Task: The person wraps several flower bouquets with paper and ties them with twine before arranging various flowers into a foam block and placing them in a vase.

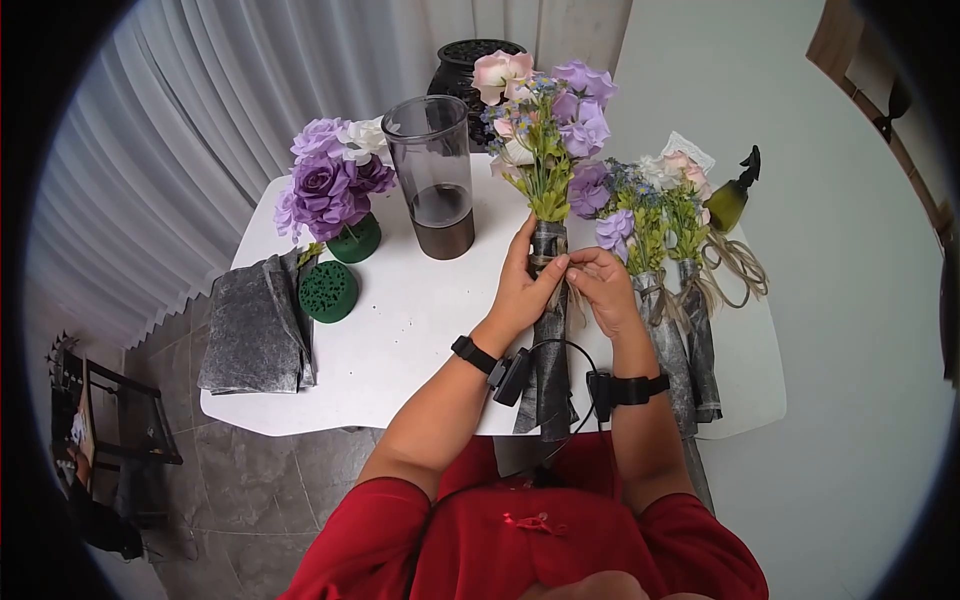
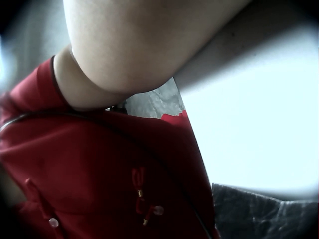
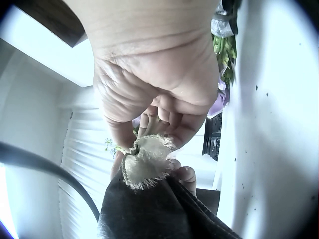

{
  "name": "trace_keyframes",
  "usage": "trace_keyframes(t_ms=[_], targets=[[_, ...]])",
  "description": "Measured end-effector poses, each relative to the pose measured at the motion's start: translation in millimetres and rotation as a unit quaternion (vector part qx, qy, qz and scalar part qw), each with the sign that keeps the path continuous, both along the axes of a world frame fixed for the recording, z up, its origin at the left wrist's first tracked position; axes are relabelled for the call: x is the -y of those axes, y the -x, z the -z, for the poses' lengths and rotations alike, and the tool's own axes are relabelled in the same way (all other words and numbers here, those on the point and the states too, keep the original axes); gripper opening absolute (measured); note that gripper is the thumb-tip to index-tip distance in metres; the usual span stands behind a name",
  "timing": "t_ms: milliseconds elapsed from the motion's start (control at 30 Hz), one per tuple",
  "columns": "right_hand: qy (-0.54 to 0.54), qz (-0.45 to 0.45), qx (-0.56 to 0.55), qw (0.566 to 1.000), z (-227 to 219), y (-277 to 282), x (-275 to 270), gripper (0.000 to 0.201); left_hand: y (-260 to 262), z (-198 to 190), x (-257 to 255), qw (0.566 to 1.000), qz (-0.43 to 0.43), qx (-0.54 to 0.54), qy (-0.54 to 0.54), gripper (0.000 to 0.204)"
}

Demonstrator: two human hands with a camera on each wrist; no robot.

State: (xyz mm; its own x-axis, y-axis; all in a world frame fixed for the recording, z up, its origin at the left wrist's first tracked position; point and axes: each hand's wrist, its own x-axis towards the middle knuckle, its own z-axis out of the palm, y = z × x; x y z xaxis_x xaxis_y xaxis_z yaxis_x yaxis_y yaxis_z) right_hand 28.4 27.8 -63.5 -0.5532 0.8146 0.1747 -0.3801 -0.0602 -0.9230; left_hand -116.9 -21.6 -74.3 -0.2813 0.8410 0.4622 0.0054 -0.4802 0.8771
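Note:
My left hand (image 1: 520,295) grips the dark grey wrapped stems of a bouquet (image 1: 550,170) of pink, white and lilac artificial flowers. Around its neck runs a beige ribbon (image 1: 562,262). My right hand (image 1: 605,290) pinches this ribbon between thumb and fingers at the front of the wrap, close beside the left thumb. In the right wrist view, a frayed ribbon end (image 3: 147,162) hangs below the right hand over the dark wrapping (image 3: 149,211). The left wrist view shows forearm and red shirt; the left hand is out of that frame.
Tied bouquets (image 1: 650,215) lie at the right beside a green spray bottle (image 1: 728,207). A clear vase (image 1: 428,150) stands at the back, a black pot (image 1: 455,75) behind it. Purple flowers (image 1: 330,180), green foam (image 1: 328,292) and folded grey wrapping (image 1: 255,330) occupy the left.

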Motion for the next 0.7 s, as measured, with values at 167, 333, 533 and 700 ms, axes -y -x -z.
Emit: trace_keyframes(t_ms=[167, 333, 533, 700], targets=[[0.011, 0.023, 0.007, 1.0, 1.9, 0.6, 0.8, 0.021, 5.7, 8.4, -3.6, 1.0, 0.01, -0.014, -0.006, 0.061], [0.017, 0.027, 0.028, 0.999, -2.4, 0.9, 2.8, 0.017, 7.7, 6.5, -1.9, 0.999, 0.043, 0.011, 0.016, 0.056], [-0.001, 0.032, 0.024, 0.999, -1.5, 0.4, 2.9, 0.017, 5.6, -1.2, 2.2, 0.987, 0.115, 0.112, 0.022, 0.054], [-0.009, 0.019, 0.02, 1.0, -4.2, 0.1, 3.6, 0.017, 7.7, 0.6, 1.4, 0.958, 0.176, 0.215, 0.069, 0.052]])
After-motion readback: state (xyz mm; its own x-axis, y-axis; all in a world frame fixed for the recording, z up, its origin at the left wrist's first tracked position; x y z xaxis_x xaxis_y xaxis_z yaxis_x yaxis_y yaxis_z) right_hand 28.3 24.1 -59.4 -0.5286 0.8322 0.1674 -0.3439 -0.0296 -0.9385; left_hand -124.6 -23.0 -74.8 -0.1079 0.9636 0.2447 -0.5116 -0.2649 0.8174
